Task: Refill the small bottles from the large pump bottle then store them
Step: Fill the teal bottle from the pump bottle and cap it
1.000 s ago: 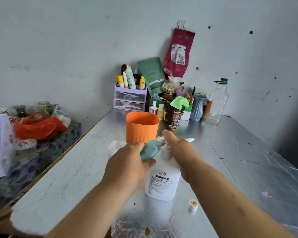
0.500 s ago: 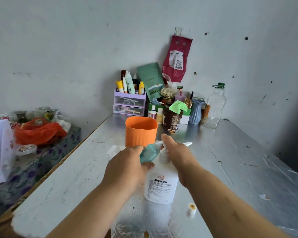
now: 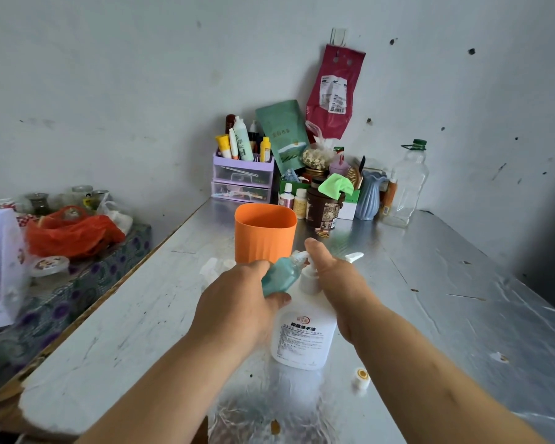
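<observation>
A large white pump bottle [image 3: 303, 338] stands upright on the metal-covered table [image 3: 135, 328]. My left hand [image 3: 237, 309] grips a small teal bottle [image 3: 281, 275], tilted with its open neck near the pump's nozzle. My right hand [image 3: 340, 283] rests on top of the pump head, the thumb stretched forward over it and the white spout showing to the right of the hand. An orange cup [image 3: 265, 233] stands just behind the hands. A small white cap [image 3: 361, 378] with a yellow centre lies to the right of the pump bottle. Clear small bottles [image 3: 213, 267] lie left of the cup.
The back corner holds a purple drawer organiser [image 3: 242, 179] with tubes, pouches, a brown tub [image 3: 322, 208], a blue vase [image 3: 370, 195] and an empty clear bottle [image 3: 407, 184]. A lower side table at left carries an orange bag [image 3: 71, 232] and jars.
Both hands and the bottles keep the same pose. The view has shifted slightly; no clear movement of the pump head shows.
</observation>
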Tool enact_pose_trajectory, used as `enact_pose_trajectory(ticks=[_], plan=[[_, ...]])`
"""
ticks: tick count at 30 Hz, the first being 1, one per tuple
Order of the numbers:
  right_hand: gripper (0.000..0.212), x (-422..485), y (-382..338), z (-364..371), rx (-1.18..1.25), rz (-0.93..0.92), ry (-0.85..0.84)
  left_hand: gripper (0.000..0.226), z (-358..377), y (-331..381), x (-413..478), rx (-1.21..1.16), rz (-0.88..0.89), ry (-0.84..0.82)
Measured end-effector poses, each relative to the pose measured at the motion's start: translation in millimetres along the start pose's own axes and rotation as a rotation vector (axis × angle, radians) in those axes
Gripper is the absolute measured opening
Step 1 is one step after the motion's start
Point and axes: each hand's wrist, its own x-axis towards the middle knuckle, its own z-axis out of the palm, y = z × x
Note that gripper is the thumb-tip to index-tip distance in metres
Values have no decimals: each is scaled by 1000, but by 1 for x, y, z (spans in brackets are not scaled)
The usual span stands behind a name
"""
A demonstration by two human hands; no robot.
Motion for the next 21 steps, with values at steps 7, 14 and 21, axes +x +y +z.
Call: enact_pose_trajectory(ticks=[7,14,21], plan=[[43,-3,1,2,13,67,-25,26,5,-3,0,7,-18,-13],[48,-8,-14,1,10,121,-9,26,-7,4,-1,50,-15,-16],[58,-7,-12,3,2,119,-1,26,-7,6,0,43,-7,10]])
